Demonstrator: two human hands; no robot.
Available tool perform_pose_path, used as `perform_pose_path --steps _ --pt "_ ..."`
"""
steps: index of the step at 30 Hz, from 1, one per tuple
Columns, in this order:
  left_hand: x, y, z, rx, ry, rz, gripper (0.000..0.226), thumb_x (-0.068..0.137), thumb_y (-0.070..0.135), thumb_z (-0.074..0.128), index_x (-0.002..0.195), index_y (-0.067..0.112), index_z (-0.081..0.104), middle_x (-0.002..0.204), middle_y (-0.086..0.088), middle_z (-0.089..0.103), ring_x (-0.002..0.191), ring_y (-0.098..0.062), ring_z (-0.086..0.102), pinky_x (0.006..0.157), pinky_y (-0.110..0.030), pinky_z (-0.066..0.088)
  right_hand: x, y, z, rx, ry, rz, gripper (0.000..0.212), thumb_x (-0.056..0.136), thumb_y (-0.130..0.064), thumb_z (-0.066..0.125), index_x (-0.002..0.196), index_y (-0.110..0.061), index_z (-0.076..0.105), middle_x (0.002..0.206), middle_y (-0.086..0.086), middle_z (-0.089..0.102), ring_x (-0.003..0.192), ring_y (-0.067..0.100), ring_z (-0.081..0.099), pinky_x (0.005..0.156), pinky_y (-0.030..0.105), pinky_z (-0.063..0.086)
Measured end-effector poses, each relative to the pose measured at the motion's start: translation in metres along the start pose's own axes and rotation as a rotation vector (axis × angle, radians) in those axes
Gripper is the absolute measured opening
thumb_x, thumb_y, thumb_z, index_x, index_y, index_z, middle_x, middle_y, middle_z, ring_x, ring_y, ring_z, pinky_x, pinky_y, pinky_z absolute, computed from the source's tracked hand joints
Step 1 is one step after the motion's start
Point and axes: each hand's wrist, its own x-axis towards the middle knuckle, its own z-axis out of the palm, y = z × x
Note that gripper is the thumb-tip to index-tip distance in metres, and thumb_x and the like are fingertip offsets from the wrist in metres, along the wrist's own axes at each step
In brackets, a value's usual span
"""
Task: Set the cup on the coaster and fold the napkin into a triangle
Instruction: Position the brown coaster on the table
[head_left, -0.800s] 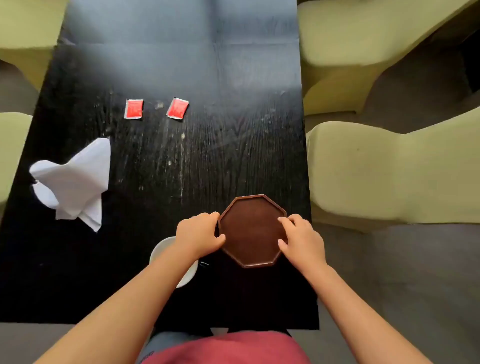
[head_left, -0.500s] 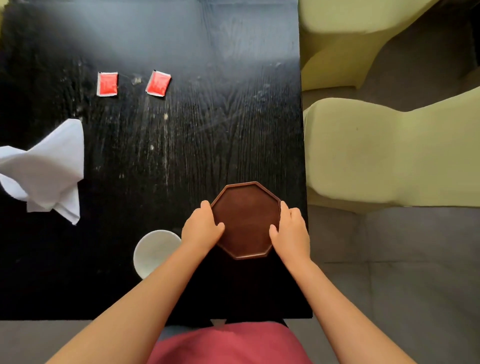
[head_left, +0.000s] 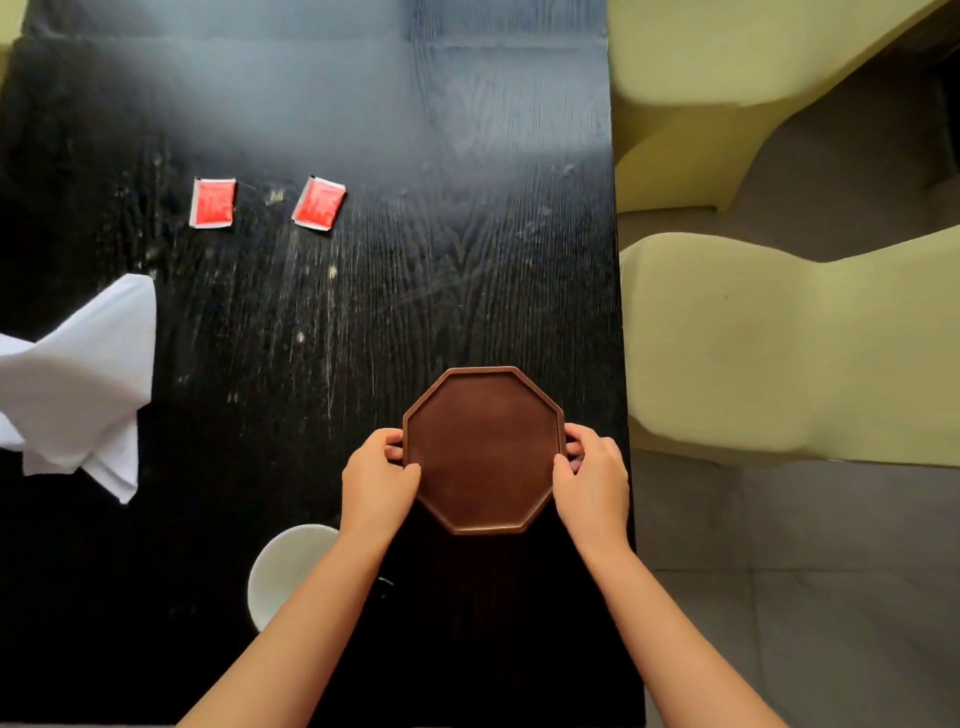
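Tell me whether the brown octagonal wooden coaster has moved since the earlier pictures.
Yes: the brown octagonal coaster shifted away from the white cup, toward the red packets.

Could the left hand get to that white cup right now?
Probably yes, once it lets go: the left hand grips the coaster, and the cup sits just under that forearm, nothing between them.

— What does the person at the table wear on the arms?
— Nothing: both forearms are bare to the frame's lower edge, no sleeve, watch or band in view.
— And the hands?
— The bare left hand (head_left: 376, 480) and bare right hand (head_left: 595, 480) carry no rings or gloves.
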Motion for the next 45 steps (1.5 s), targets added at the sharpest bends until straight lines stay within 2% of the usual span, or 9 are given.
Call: perform_pose_path --steps 2,4,8,11,17,25,33,40,45 --pt "0.008 0.008 -0.003 -0.04 0.027 0.055 0.035 0.076 -0.001 0.061 0.108 0.013 0.063 0.091 -0.003 0.065 0.072 -0.015 0.059 0.072 -0.023 0.041 0.01 -0.009 -0.002 0.05 0.036 -0.023 0.035 0.087 -0.005 0.054 0.12 -0.017 0.058 0.097 -0.002 0.052 0.066 0.004 0.051 0.062 0.017 0.036" --pt "0.018 0.02 -0.006 -0.064 0.059 0.113 0.039 0.075 -0.004 0.059 0.108 0.016 0.064 0.09 -0.001 0.065 0.072 -0.013 0.06 0.075 -0.025 0.045 0.023 -0.02 -0.007 0.089 0.06 -0.04 0.035 0.087 -0.005 0.054 0.119 -0.017 0.059 0.097 -0.001 0.053 0.064 0.003 0.05 0.067 0.019 0.037" --pt "0.047 0.052 -0.015 -0.1 0.096 0.201 0.041 0.074 -0.004 0.06 0.108 0.019 0.068 0.077 0.015 0.061 0.069 0.0 0.058 0.074 -0.022 0.044 0.06 -0.045 -0.021 0.13 0.079 -0.092 0.036 0.087 -0.006 0.054 0.121 -0.015 0.06 0.101 0.004 0.058 0.069 0.007 0.052 0.074 0.022 0.04" --pt "0.075 0.078 -0.018 -0.117 0.099 0.265 0.043 0.074 -0.003 0.061 0.109 0.021 0.069 0.076 0.018 0.063 0.068 0.002 0.059 0.071 -0.019 0.044 0.095 -0.062 -0.027 0.118 0.097 -0.138 0.037 0.087 -0.006 0.056 0.122 -0.015 0.06 0.101 0.006 0.062 0.072 0.009 0.053 0.073 0.02 0.038" --pt "0.13 0.126 -0.015 -0.082 0.131 0.363 0.043 0.073 -0.007 0.059 0.109 0.013 0.07 0.085 0.007 0.066 0.074 -0.009 0.062 0.079 -0.022 0.046 0.159 -0.093 -0.032 0.125 0.115 -0.174 0.037 0.085 -0.006 0.056 0.121 -0.013 0.062 0.102 0.009 0.066 0.085 0.021 0.061 0.081 0.027 0.044" --pt "0.17 0.151 0.003 0.001 0.167 0.398 0.036 0.072 -0.006 0.056 0.098 0.011 0.074 0.087 -0.004 0.074 0.073 -0.007 0.059 0.076 -0.017 0.037 0.211 -0.106 -0.033 0.081 0.118 -0.185 0.033 0.082 -0.005 0.054 0.111 -0.015 0.066 0.098 0.008 0.069 0.095 0.026 0.06 0.077 0.028 0.042" --pt "0.183 0.153 0.014 0.011 0.129 0.383 0.038 0.075 -0.003 0.06 0.108 0.012 0.07 0.099 -0.006 0.073 0.08 -0.005 0.059 0.084 -0.016 0.038 0.225 -0.097 -0.033 0.053 0.139 -0.177 0.03 0.082 -0.008 0.055 0.109 -0.017 0.067 0.098 0.007 0.069 0.09 0.025 0.061 0.072 0.025 0.04" --pt "0.183 0.151 0.014 0.037 0.159 0.417 0.038 0.076 -0.003 0.061 0.108 0.014 0.07 0.094 -0.004 0.073 0.078 -0.006 0.059 0.08 -0.015 0.038 0.227 -0.093 -0.031 0.064 0.118 -0.212 0.029 0.082 -0.011 0.059 0.109 -0.019 0.066 0.094 0.005 0.067 0.085 0.022 0.061 0.073 0.027 0.043" --pt "0.181 0.146 0.014 0.066 0.167 0.451 0.034 0.079 0.005 0.066 0.113 0.012 0.068 0.091 -0.006 0.07 0.077 -0.01 0.058 0.081 -0.022 0.044 0.223 -0.095 -0.031 0.078 0.128 -0.211 0.033 0.083 -0.012 0.06 0.116 -0.014 0.062 0.099 0.01 0.065 0.089 0.026 0.06 0.082 0.032 0.044"
